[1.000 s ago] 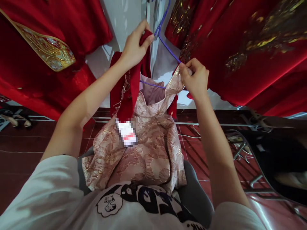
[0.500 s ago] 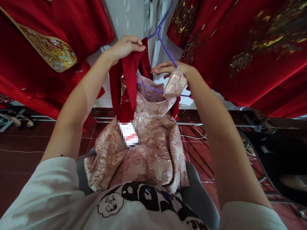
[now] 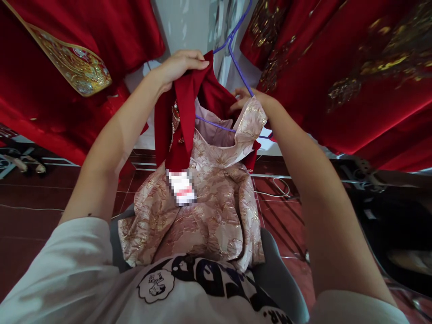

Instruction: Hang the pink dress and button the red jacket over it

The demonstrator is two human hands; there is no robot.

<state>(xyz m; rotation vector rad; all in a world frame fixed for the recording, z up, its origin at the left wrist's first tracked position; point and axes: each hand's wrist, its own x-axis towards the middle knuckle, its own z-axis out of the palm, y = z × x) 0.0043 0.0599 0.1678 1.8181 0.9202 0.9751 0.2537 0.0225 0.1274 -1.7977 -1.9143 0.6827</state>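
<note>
My left hand [image 3: 185, 67] is closed round the top of a red jacket [image 3: 184, 108] with beaded trim, on the left side of a purple hanger [image 3: 241, 65]. A pink and gold brocade dress [image 3: 216, 211] hangs from the same hanger, its lower part over a grey chair. My right hand [image 3: 248, 98] reaches behind the hanger's right arm and the dress's right shoulder strap [image 3: 251, 118]. Its fingers are closed on the far edge of the red jacket, partly hidden by the strap. A blurred white tag [image 3: 182, 186] lies on the dress front.
Red garments with gold embroidery [image 3: 81, 67] hang at left, and more red gowns [image 3: 371, 81] at right. The grey chair [image 3: 283, 279] stands right before me. A white cable [image 3: 281, 188] lies on the red tiled floor. Shoes [image 3: 30, 165] sit at far left.
My right hand's fingers, stretched out before, have closed on the red jacket's edge and drawn it rightward behind the neckline. My left hand keeps its hold.
</note>
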